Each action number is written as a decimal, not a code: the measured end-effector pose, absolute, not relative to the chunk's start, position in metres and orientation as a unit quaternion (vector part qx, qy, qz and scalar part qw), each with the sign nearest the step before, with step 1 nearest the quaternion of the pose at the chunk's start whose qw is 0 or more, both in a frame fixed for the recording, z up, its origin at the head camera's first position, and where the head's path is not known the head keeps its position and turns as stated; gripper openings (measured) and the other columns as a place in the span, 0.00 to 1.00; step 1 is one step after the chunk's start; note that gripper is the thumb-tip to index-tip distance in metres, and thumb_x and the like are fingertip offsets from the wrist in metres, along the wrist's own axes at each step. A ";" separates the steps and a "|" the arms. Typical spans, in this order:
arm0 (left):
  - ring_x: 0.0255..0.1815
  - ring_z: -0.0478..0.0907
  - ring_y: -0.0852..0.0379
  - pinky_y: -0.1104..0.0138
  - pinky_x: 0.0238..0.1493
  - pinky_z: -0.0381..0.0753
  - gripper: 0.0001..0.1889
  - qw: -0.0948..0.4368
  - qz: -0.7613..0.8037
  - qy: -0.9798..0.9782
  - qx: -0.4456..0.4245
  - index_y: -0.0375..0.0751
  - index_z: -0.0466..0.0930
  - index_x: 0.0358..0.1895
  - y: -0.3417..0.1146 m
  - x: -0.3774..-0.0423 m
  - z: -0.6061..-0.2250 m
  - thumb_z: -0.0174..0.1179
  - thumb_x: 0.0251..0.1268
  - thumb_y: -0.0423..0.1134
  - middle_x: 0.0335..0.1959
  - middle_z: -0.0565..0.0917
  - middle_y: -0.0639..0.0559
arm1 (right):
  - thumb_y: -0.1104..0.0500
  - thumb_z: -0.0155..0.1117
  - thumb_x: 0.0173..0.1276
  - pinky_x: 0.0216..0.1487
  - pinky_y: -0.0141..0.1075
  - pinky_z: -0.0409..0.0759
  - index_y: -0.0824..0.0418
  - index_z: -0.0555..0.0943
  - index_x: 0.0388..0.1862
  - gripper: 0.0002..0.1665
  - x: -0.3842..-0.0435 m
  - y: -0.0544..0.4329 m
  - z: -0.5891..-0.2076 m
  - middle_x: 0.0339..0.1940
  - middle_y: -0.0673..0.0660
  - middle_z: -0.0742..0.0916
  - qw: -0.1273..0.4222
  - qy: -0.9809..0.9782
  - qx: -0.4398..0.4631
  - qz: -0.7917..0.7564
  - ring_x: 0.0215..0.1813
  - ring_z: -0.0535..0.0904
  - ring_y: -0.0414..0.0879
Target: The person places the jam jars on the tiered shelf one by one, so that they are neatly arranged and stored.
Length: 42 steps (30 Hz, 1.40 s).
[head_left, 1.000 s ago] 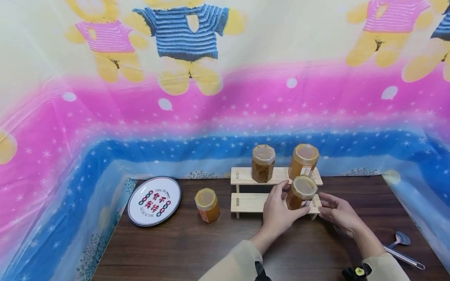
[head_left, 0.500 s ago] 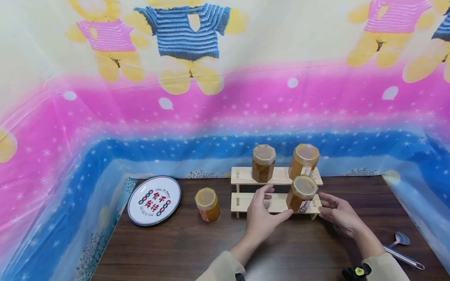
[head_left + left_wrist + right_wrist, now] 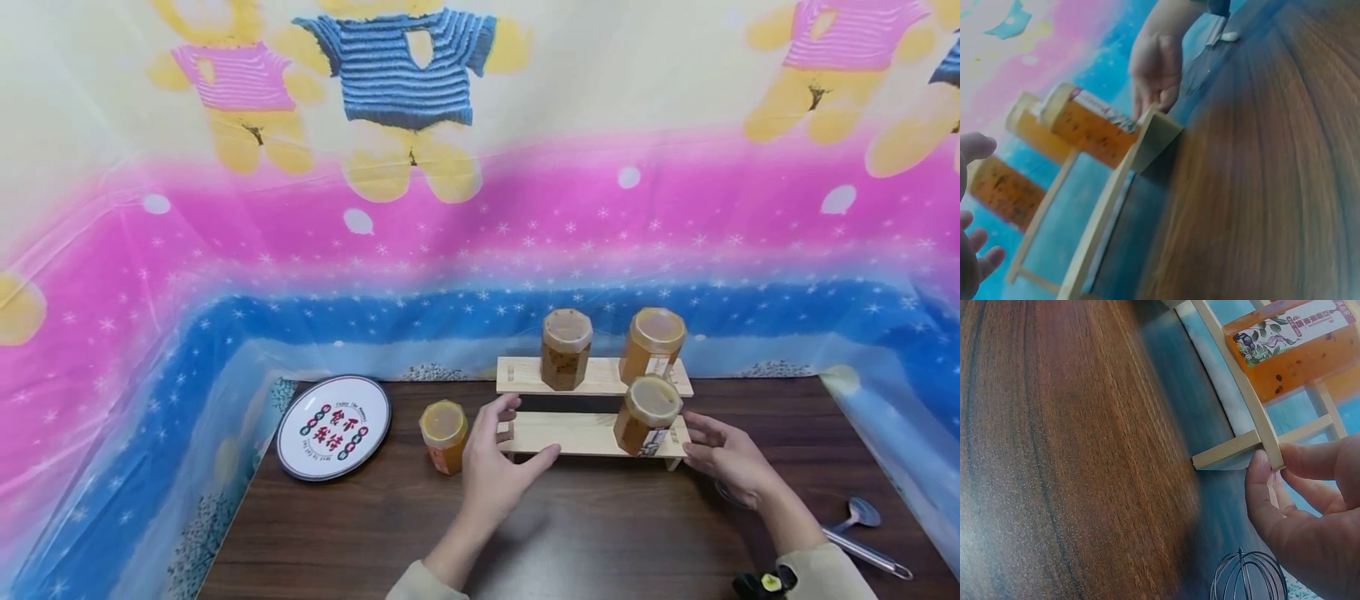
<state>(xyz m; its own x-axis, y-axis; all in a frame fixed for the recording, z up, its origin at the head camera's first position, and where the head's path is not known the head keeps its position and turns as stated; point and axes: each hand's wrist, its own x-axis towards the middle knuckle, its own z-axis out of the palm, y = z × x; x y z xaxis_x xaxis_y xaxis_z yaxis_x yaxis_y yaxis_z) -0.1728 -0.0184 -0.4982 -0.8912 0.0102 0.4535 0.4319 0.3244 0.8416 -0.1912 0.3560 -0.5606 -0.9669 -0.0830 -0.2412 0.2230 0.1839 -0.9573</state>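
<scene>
A two-tier wooden rack (image 3: 562, 432) stands at the back of the table. On its lower board, toward the right end, sits a jar of dark-flecked orange preserve (image 3: 633, 435). The upper board bears a flecked jar (image 3: 564, 367) and a plainer amber jar (image 3: 647, 354). My right hand (image 3: 731, 462) pinches the right end of the lower board between thumb and fingers, as the right wrist view shows at the board's end (image 3: 1269, 450). Holding nothing, my left hand (image 3: 495, 471) hovers with spread fingers by the rack's left end, close to a separate amber jar (image 3: 446, 454) on the table.
A white plate (image 3: 315, 454) with red lettering lies at the back left. Right of the rack are a metal ladle or spoon (image 3: 862, 512) with a long handle, and a wire whisk (image 3: 1247, 578). A printed cloth (image 3: 525, 250) hangs behind the table.
My left hand has let go of the jar on the lower board and moved left, to the rack's left end. My right hand stays at the rack's right end.
</scene>
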 end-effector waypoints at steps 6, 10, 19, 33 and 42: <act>0.59 0.79 0.54 0.56 0.57 0.82 0.41 0.250 -0.529 -0.799 -0.138 0.49 0.75 0.68 -0.049 -0.173 -0.490 0.84 0.48 0.47 0.61 0.80 0.55 | 0.69 0.56 0.79 0.58 0.41 0.83 0.72 0.49 0.83 0.41 -0.191 0.356 -0.560 0.74 0.83 0.64 0.121 0.758 0.044 -0.640 0.59 0.81 0.46; 0.63 0.74 0.52 0.51 0.61 0.76 0.40 0.278 -0.514 -0.802 -0.119 0.54 0.76 0.68 -0.068 -0.172 -0.489 0.84 0.49 0.47 0.62 0.80 0.57 | 0.69 0.56 0.79 0.58 0.41 0.83 0.72 0.49 0.83 0.41 -0.190 0.356 -0.560 0.74 0.83 0.63 0.123 0.757 0.045 -0.641 0.59 0.81 0.46; 0.67 0.72 0.46 0.47 0.63 0.74 0.47 0.283 -0.550 -0.783 -0.064 0.54 0.71 0.72 -0.102 -0.177 -0.506 0.86 0.46 0.45 0.69 0.72 0.53 | 0.69 0.57 0.79 0.58 0.40 0.83 0.72 0.49 0.83 0.41 -0.190 0.357 -0.561 0.75 0.83 0.63 0.121 0.759 0.042 -0.638 0.59 0.81 0.45; 0.73 0.66 0.45 0.40 0.68 0.70 0.52 0.134 -0.609 -0.781 0.006 0.50 0.60 0.78 -0.129 -0.185 -0.543 0.84 0.49 0.41 0.73 0.69 0.42 | 0.68 0.57 0.79 0.57 0.39 0.84 0.73 0.50 0.83 0.41 -0.190 0.357 -0.562 0.74 0.83 0.64 0.115 0.762 0.042 -0.636 0.57 0.82 0.44; 0.72 0.67 0.37 0.39 0.70 0.68 0.49 0.093 -0.647 -0.757 0.019 0.43 0.61 0.77 -0.130 -0.183 -0.540 0.80 0.53 0.30 0.72 0.68 0.36 | 0.69 0.56 0.79 0.57 0.40 0.84 0.72 0.49 0.83 0.41 -0.189 0.355 -0.558 0.74 0.82 0.64 0.118 0.760 0.045 -0.638 0.58 0.82 0.45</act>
